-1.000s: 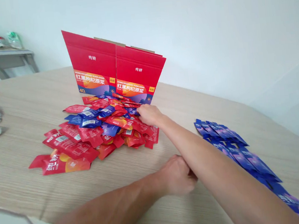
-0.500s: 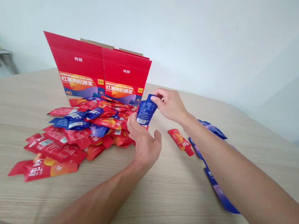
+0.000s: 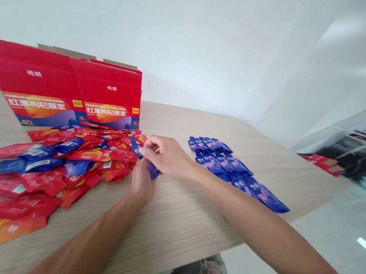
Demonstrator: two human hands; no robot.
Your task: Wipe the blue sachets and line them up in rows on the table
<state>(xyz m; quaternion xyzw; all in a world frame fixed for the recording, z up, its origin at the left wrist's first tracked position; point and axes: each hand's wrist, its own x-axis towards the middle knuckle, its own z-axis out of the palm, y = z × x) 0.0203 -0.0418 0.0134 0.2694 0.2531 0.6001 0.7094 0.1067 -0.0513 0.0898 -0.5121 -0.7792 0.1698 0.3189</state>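
A blue pouch (image 3: 153,171) with white lettering is tilted between my two hands, partly covered by the fingers. My right hand (image 3: 169,156) pinches it from above, thumb and fingers closed. My left hand (image 3: 142,181) is closed around its lower left side, most of its fingers hidden. Just left of the hands spreads a heap of red pouches (image 3: 88,154) with blue pouches (image 3: 75,166) mixed in. To the right, several blue pouches (image 3: 240,183) lie face up in rows, some partly behind my right forearm.
Behind the heap stands a red printed carton (image 3: 52,76) with raised flaps. The wooden table (image 3: 194,240) ends at a front edge above my legs. Beyond its right end are a red box (image 3: 323,163) and dark, blurred shelving.
The view has swung right, showing more of the blue rows. The blue pouch has turned over from its barcode side, and my hands have come closer together around it.
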